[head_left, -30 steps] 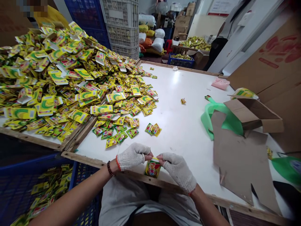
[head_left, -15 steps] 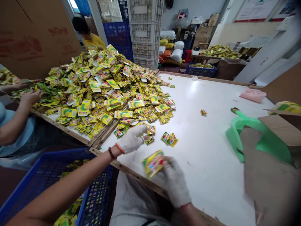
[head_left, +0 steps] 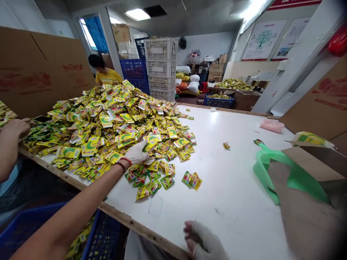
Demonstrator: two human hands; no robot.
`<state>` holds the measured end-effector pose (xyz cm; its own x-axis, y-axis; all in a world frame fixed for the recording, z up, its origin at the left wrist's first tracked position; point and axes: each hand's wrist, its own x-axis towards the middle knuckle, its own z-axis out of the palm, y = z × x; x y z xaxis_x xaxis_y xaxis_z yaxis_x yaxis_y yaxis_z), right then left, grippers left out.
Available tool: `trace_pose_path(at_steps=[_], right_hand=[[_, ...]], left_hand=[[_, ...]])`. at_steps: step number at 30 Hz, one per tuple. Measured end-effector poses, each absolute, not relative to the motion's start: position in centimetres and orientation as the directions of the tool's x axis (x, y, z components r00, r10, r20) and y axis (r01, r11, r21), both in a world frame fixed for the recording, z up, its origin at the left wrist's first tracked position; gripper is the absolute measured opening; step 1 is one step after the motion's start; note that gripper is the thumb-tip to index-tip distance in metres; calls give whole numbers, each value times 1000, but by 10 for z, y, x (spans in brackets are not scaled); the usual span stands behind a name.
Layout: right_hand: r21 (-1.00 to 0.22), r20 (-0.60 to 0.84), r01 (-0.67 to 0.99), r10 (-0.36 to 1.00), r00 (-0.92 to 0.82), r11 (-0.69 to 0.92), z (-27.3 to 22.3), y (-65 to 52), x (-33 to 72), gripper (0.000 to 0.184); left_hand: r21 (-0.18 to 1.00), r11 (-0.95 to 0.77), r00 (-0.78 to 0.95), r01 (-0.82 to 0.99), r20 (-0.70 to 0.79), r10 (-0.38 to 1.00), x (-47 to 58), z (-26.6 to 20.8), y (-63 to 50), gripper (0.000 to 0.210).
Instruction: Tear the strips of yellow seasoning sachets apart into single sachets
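Observation:
My left hand [head_left: 136, 154], in a white glove, reaches to the front edge of a large heap of yellow packets [head_left: 121, 119]. Its fingers close on the near end of a flat yellow packet [head_left: 152, 140]. Several small green and yellow sachets [head_left: 153, 186] lie loose on the white table just below that hand. Two more sachets [head_left: 191, 180] rest together to the right of these. Low in the view, my right hand [head_left: 204, 241], gloved with bare fingertips, hovers by the table's near edge. Its fingers are loosely curled and apart, with no packet visible in them.
The white table [head_left: 217, 162] has a wooden rim. A green scoop-like container [head_left: 262, 169] and an open cardboard box [head_left: 311, 159] stand at the right. A blue crate [head_left: 104, 231] of packets sits below left. Another person's hand [head_left: 15, 130] works at the heap's left.
The yellow packet has left my right hand, which moved down and nearer. My left hand moved to the heap and took a packet. More sachets lie on the table. The view tilted up.

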<state>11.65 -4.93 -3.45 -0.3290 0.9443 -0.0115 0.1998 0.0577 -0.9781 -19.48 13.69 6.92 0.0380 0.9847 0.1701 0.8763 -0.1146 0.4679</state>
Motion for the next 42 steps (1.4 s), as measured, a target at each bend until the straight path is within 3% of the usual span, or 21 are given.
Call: trace_pose_path(at_steps=[3, 5, 6, 8, 11, 13, 16, 19, 22, 24, 27, 31, 34, 37, 42], right_hand=[[-750, 400, 479, 890, -219, 455, -16, -37, 108, 40], [-610, 465, 583, 839, -284, 536, -2, -26, 99, 44], [-599, 428, 602, 847, -316, 528, 3, -20, 96, 40], [-692, 272, 602, 917, -293, 398, 6, -12, 98, 32], [-891, -17, 453, 993, -120, 39, -2, -14, 116, 32], [-939, -142, 327, 987, -79, -109, -9, -23, 130, 31], [-947, -185, 280, 980, -73, -157, -18, -35, 142, 29], [-974, -172, 143, 984, 54, -178, -23, -42, 147, 40], [-985, -157, 39, 973, 171, -165, -27, -46, 151, 43], [-980, -109, 144, 980, 168, -134, -26, -47, 154, 33], [-946, -53, 318, 997, 52, -67, -20, -44, 159, 20], [-935, -97, 351, 990, -104, -54, -10, -37, 161, 18], [-952, -127, 289, 990, -68, -102, -9, -33, 159, 22], [-965, -125, 240, 990, -57, -108, -10, -33, 158, 32], [-918, -81, 396, 991, -103, -34, -6, -35, 162, 21]], left_hand=[[530, -204, 230, 823, 17, 973, -147, 65, 98, 33], [587, -276, 430, 761, -138, 892, -113, 62, 68, 25], [617, -288, 494, 733, -190, 849, -99, 61, 53, 25], [714, -227, 525, 663, -227, 820, -80, 57, 31, 30], [890, -50, 333, 453, -117, 936, -62, 41, 11, 31], [970, -3, 205, 244, -49, 978, -48, 23, 0, 37], [997, 71, 227, -14, -66, 972, -19, -5, -16, 35], [979, 157, 234, -127, -124, 964, 1, -18, -26, 29], [980, 170, 282, -106, -134, 950, 1, -17, -28, 31], [987, 158, 364, -21, -140, 921, -5, -15, -26, 28], [990, 99, 408, 100, -132, 903, -12, -11, -21, 22], [974, -53, 407, 222, -43, 912, -15, -5, -12, 16], [987, 45, 404, 152, -104, 909, -14, -3, -7, 15], [986, 157, 449, 48, -162, 879, -15, -4, -6, 39], [957, -81, 484, 280, -67, 873, -19, 3, -4, 20]])
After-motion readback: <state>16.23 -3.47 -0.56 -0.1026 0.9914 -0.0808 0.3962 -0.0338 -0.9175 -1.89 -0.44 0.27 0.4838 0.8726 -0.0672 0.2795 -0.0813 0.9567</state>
